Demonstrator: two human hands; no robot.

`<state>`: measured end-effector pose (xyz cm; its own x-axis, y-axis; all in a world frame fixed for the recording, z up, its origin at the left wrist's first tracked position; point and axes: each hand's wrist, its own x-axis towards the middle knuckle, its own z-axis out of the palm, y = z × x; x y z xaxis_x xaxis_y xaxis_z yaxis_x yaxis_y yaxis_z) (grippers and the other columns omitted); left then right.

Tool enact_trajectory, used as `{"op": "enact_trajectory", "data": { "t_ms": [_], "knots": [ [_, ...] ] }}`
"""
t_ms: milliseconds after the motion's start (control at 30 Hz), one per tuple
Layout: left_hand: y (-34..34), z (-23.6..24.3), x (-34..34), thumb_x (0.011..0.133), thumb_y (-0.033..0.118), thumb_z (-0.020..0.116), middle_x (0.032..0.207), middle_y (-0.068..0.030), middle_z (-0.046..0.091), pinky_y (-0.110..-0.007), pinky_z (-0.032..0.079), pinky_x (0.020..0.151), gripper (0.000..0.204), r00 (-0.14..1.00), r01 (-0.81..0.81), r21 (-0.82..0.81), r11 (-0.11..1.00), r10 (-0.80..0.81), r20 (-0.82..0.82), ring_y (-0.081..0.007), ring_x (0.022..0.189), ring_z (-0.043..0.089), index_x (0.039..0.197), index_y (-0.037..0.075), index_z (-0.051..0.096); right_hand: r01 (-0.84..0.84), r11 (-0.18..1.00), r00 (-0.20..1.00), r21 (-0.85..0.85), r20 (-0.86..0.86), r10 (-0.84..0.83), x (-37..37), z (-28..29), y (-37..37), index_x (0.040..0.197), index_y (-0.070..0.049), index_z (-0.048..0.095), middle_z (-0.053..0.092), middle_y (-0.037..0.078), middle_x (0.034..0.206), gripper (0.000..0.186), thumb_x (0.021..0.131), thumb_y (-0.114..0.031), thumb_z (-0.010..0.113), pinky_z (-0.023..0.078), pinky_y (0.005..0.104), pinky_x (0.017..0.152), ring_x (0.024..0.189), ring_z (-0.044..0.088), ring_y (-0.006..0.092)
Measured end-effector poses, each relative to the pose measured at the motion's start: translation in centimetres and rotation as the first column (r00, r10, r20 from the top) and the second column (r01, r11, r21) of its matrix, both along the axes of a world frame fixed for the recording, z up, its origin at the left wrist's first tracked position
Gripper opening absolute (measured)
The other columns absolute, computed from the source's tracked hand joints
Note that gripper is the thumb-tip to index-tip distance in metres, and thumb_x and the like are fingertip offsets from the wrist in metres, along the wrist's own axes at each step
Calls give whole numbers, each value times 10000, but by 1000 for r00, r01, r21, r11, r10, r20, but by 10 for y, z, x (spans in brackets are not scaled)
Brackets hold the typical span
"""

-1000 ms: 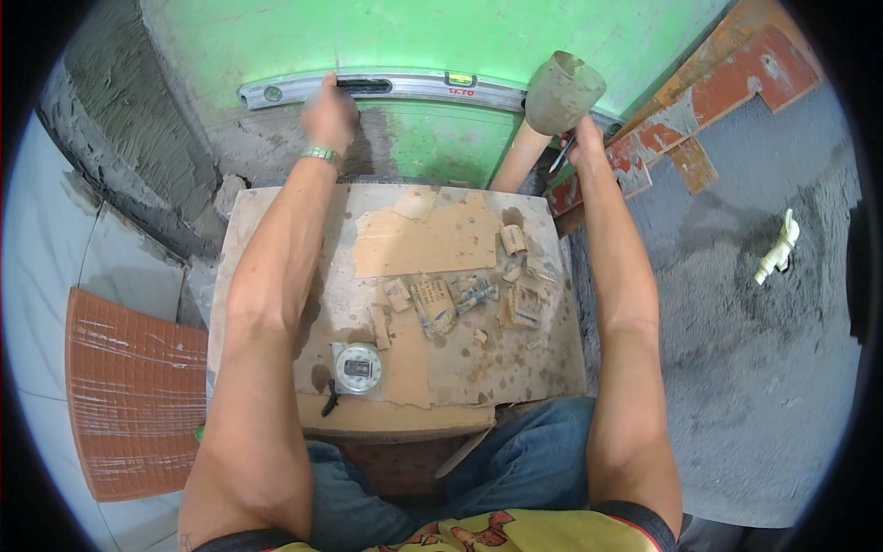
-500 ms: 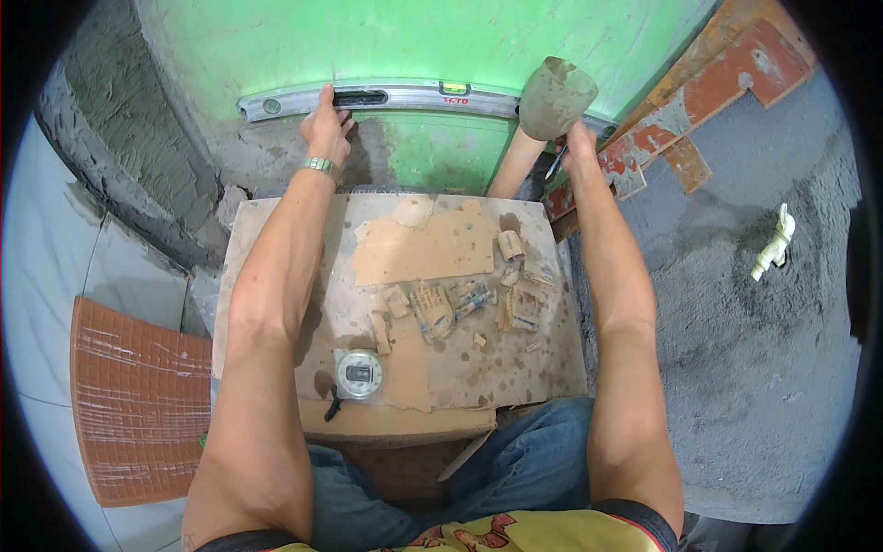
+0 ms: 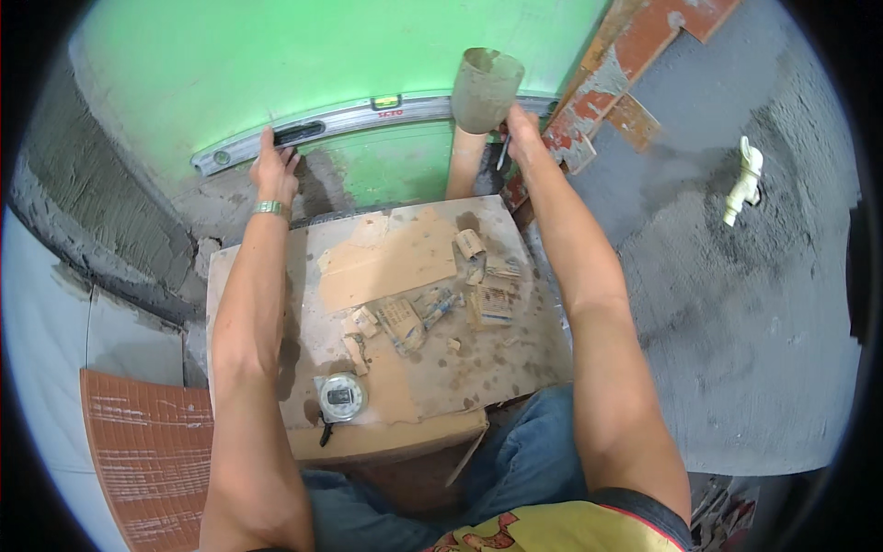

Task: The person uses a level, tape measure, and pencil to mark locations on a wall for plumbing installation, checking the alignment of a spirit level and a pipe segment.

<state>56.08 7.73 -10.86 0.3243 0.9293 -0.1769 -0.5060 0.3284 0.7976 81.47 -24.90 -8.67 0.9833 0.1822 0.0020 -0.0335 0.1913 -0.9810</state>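
A long silver spirit level [image 3: 345, 124] lies along the green wall [image 3: 276, 60], a yellow vial in its upper edge. My left hand [image 3: 274, 175] grips its left part from below, the forefinger stretched up over it beside the dark slot. Near the level's right end is my right hand [image 3: 524, 133], closed round a slim dark pen [image 3: 503, 152]; whether it also touches the level is hard to tell. A mallet with a grey head [image 3: 487, 92] and a pale handle [image 3: 464, 166] stands head up in front of the level, left of my right hand.
Below my hands is a stained board [image 3: 515, 368] with cardboard [image 3: 391, 262], torn packets [image 3: 402, 324] and a round tape measure [image 3: 342, 397]. Red-brown planks [image 3: 602, 92] lean at right, near a pale tap [image 3: 743, 184]. A ridged brown tile [image 3: 152, 451] lies at left.
My view has turned, so the board, mallet and level sit further left and the level looks more tilted. Both hands keep their places along the level.
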Motion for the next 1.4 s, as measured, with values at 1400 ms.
{"op": "enact_trajectory", "data": {
  "t_ms": [1400],
  "knots": [
    [-15,9,-6,846,385,758,923,-53,580,-388,530,722,429,1000,14,25,1000,-15,22,-196,805,593,1006,43,556,-104,994,995,12,6,104,27,-18,-4,778,-90,611,567,20,651,325,892,-394,643,316,293,468,547,481,124]
  ]
}}
